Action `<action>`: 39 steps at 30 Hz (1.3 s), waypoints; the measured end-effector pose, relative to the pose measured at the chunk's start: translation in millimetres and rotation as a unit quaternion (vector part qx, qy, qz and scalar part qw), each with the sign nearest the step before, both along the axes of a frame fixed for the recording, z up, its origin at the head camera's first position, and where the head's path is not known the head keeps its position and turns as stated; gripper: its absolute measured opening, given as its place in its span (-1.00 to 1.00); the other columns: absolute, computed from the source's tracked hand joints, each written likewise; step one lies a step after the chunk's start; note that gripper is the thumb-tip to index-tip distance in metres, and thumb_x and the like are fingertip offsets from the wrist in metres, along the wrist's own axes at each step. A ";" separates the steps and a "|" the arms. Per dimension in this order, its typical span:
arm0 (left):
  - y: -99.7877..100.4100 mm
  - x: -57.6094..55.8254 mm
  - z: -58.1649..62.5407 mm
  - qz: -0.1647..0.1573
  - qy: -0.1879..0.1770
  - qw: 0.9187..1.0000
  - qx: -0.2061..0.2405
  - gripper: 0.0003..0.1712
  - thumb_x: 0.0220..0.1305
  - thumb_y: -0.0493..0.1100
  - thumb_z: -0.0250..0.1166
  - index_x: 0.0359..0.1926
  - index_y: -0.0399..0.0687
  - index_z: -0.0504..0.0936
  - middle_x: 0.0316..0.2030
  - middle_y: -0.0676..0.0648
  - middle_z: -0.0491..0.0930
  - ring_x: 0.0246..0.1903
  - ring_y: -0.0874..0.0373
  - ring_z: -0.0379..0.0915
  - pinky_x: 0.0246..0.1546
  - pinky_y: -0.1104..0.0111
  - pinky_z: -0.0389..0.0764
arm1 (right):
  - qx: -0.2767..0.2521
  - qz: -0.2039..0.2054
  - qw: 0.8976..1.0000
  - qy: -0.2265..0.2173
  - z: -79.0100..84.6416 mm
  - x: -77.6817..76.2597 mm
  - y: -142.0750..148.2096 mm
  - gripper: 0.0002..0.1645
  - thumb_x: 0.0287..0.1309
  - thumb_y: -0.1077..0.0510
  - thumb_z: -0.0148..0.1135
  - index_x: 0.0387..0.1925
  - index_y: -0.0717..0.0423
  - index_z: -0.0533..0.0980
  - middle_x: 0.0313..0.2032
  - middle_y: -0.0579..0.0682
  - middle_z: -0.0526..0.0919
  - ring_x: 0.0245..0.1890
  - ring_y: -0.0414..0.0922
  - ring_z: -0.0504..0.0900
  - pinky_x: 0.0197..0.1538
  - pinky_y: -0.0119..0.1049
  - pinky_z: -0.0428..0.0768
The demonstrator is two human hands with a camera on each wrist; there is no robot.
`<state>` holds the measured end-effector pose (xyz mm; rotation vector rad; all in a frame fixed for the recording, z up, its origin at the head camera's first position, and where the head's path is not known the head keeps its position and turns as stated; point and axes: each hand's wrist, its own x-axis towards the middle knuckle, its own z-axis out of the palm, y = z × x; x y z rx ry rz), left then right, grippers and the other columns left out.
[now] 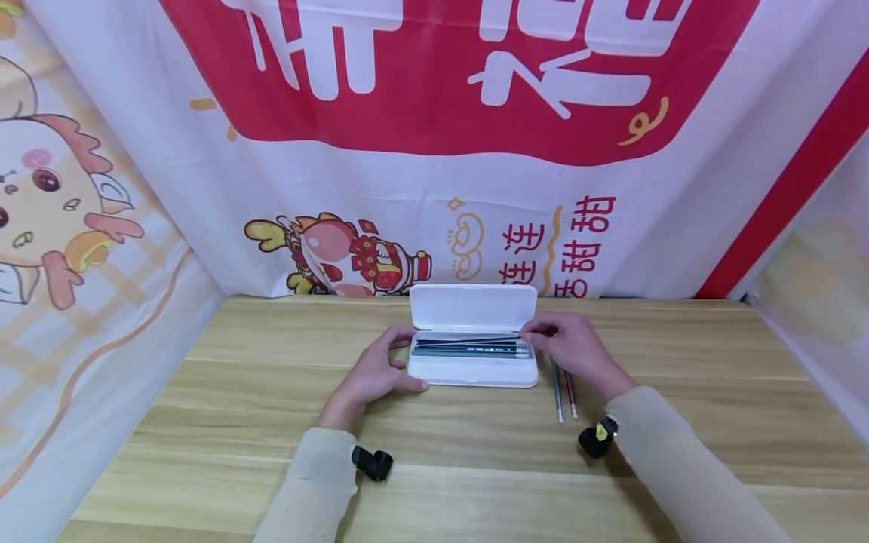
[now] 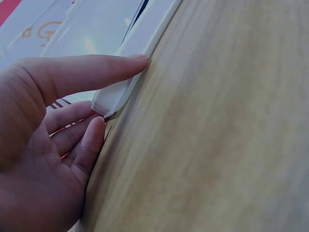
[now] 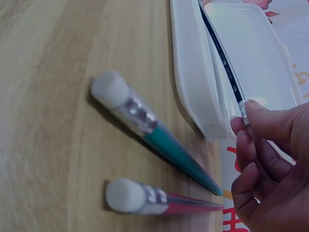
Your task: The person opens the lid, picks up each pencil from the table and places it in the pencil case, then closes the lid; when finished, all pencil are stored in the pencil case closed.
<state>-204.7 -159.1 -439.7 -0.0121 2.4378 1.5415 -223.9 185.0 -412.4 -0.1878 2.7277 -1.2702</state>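
A white pencil case (image 1: 475,374) lies on the table with its lid (image 1: 474,306) raised at the back. Several dark green pencils (image 1: 468,351) lie lengthwise inside it. My left hand (image 1: 370,373) holds the case's left end, its thumb (image 2: 106,72) along the front edge and the other fingers by the end wall. Between thumb and fingertips, my right hand (image 1: 570,343) pinches a dark pencil (image 3: 226,65) by its metal-capped end, over the case's right end. The pencil's far end reaches into the case; its tip is hidden in the right wrist view.
Right of the case, a teal pencil (image 3: 178,162) and a red pencil (image 3: 193,205) lie on the wooden table (image 1: 475,490), white erasers toward me. A printed cloth (image 1: 339,181) hangs along the table's back edge, with more cloth at both sides.
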 end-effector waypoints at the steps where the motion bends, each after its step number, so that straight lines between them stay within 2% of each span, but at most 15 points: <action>1: -0.1 0.1 -0.1 0.000 0.000 1.000 0.000 0.03 -0.01 -0.20 0.75 0.48 0.20 0.46 0.50 -0.12 0.43 0.23 -0.12 0.61 0.36 -0.05 0.61 | -0.001 0.001 1.000 0.001 -1.0 -0.6 -1.0 -0.77 0.47 0.07 0.37 0.04 0.00 0.76 0.08 0.10 0.79 0.10 0.06 0.65 0.20 0.03 0.63; 12: 0.2 0.8 1.2 -0.002 0.003 1.000 -0.002 0.04 -0.01 -0.20 0.74 0.49 0.18 0.45 0.50 -0.12 0.44 0.23 -0.11 0.63 0.35 -0.04 0.62 | 0.008 -0.001 0.999 0.051 -13.3 -4.6 -7.1 -0.84 0.39 0.14 0.44 -0.06 0.03 0.81 0.01 0.10 0.80 -0.03 0.02 0.63 0.02 -0.18 0.56; 22: 0.6 0.7 1.7 0.000 0.002 1.000 -0.001 0.04 -0.01 -0.20 0.74 0.48 0.19 0.46 0.49 -0.11 0.45 0.22 -0.10 0.62 0.34 -0.03 0.63 | 0.024 -0.004 0.998 0.058 -16.0 -4.2 -8.0 -0.86 0.38 0.14 0.45 -0.08 -0.01 0.82 -0.05 0.05 0.78 -0.11 -0.01 0.59 -0.09 -0.23 0.56; 33: 0.8 2.0 2.2 0.001 0.005 1.000 -0.004 0.03 -0.01 -0.19 0.75 0.48 0.20 0.47 0.48 -0.11 0.46 0.21 -0.10 0.61 0.33 -0.03 0.62 | 0.023 -0.005 0.999 0.044 -12.5 0.0 -7.0 -0.85 0.39 0.11 0.45 -0.07 -0.03 0.81 -0.05 0.03 0.76 -0.10 -0.01 0.58 -0.09 -0.23 0.57; 39: 0.1 2.0 1.1 -0.001 0.009 1.000 -0.002 0.02 -0.01 -0.20 0.75 0.48 0.19 0.47 0.48 -0.11 0.46 0.20 -0.10 0.62 0.33 -0.03 0.63 | -0.013 -0.030 0.999 0.004 -1.3 10.4 -0.3 -0.80 0.46 -0.01 0.39 0.01 -0.11 0.76 0.04 0.01 0.75 0.00 0.02 0.59 0.00 -0.20 0.58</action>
